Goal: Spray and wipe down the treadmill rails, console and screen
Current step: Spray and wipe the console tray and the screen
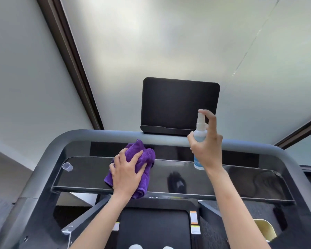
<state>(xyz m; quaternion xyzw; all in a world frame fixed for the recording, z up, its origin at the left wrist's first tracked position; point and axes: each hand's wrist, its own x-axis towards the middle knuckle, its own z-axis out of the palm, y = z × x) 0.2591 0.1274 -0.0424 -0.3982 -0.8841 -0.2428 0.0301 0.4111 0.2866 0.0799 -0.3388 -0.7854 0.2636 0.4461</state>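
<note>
Your right hand [207, 146] grips the upright spray bottle [200, 141] with one finger on its nozzle, just below the dark screen [178, 103] ahead, while your left hand [127, 172] presses the purple cloth [142, 155] on the console [214, 178].

Soft daylight is spreading across a large frosted window pane [169, 42] that is filling most of the view. A dark brown frame [68, 56] is running diagonally along its left edge, and a pale grey wall [16, 78] is standing beside it.
</note>
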